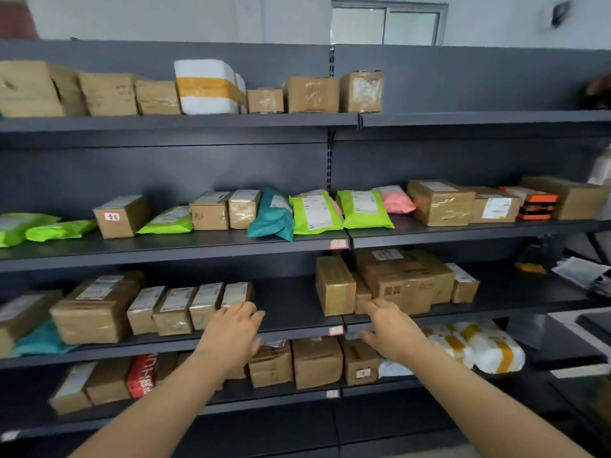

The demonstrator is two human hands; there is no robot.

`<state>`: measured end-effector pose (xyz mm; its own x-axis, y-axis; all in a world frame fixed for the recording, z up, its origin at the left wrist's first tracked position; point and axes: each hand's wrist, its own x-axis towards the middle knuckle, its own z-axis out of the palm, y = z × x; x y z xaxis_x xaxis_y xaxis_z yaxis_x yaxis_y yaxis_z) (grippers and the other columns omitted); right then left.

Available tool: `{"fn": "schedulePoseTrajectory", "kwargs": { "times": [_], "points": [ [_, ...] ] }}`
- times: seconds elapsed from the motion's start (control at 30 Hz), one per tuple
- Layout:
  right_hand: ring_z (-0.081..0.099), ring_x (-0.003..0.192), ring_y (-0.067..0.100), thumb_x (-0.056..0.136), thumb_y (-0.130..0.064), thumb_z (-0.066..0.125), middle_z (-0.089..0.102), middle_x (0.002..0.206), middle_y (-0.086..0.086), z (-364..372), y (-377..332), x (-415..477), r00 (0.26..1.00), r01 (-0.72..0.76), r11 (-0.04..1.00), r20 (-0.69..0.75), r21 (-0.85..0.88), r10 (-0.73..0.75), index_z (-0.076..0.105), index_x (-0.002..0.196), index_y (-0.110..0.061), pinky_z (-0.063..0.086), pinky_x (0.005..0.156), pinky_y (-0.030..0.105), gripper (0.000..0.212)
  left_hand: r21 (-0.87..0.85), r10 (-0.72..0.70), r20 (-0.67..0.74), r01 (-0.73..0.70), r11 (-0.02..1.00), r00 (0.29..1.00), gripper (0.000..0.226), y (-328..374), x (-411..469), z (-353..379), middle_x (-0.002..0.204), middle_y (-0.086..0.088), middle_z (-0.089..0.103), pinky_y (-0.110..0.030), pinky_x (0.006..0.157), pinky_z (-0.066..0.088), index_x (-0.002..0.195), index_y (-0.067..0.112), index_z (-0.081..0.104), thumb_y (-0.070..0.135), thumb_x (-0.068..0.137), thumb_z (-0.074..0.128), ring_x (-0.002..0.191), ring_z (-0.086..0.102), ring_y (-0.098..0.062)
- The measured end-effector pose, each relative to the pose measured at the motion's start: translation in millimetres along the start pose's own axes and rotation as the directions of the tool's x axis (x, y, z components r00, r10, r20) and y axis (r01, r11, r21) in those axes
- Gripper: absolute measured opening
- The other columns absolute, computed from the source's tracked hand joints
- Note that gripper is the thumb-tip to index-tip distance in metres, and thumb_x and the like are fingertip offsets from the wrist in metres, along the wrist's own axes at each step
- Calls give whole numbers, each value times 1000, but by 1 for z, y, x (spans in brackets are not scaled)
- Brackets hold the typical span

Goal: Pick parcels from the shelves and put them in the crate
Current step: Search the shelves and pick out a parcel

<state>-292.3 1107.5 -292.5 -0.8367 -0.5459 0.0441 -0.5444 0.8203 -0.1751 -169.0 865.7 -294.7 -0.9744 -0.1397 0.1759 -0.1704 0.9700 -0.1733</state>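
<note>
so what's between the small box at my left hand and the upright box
Head view: only bare shelf between the small box and the upright box.

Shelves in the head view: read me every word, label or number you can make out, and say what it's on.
Nothing reads clearly.
white sticker on a brown box, second shelf from the top: red handwriting, blurred.
red box, lowest shelf in view: white characters, blurred.
orange-and-black box: orange print, blurred.
shipping labels on the parcels: too small.
shelf-edge tag: too small.
</note>
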Motion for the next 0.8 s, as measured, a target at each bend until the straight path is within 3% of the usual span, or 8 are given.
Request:
{"fn": "schedulePoseTrajectory", "kwargs": {
  "times": [0.33, 0.57, 0.7, 0.8],
  "points": [
    [43, 125, 23, 89, -41, 60, 45, 136, 4, 58, 7, 108, 990, -123, 985, 83, 122, 113, 39, 140, -17, 41, 102, 34, 61, -61, 16, 62, -13, 998, 998, 55, -43, 74, 72, 147, 1, 33, -32, 109, 29, 146, 22, 28, 38, 96, 45, 135, 32, -16],
    [38, 128, 29, 79, -47, 65, 47, 137, 7, 115, 50, 211, 977, -197, 927, 140, 320, 159, 41, 139, -21, 40, 103, 41, 70, -72, -15, 119, 24, 997, 993, 53, -56, 149, 121, 144, 2, 35, -35, 110, 29, 146, 25, 28, 38, 97, 42, 134, 31, -17],
    [27, 134, 34, 84, -44, 63, 31, 145, 13, 137, 58, 247, 964, -263, 921, 102, 288, 244, 24, 147, -16, 30, 107, 40, 79, -95, -13, 98, 22, 995, 995, 56, -53, 185, 153, 147, 2, 31, -34, 111, 27, 148, 24, 23, 40, 98, 40, 136, 28, -17],
    [22, 136, 35, 87, -47, 60, 20, 149, 15, 155, 62, 270, 953, -302, 923, 97, 239, 286, 18, 147, -13, 31, 107, 41, 81, -69, 9, 125, 0, 998, 992, 56, -52, 204, 182, 146, 2, 31, -33, 110, 29, 148, 23, 24, 43, 97, 40, 134, 30, -18]
  ]
}}
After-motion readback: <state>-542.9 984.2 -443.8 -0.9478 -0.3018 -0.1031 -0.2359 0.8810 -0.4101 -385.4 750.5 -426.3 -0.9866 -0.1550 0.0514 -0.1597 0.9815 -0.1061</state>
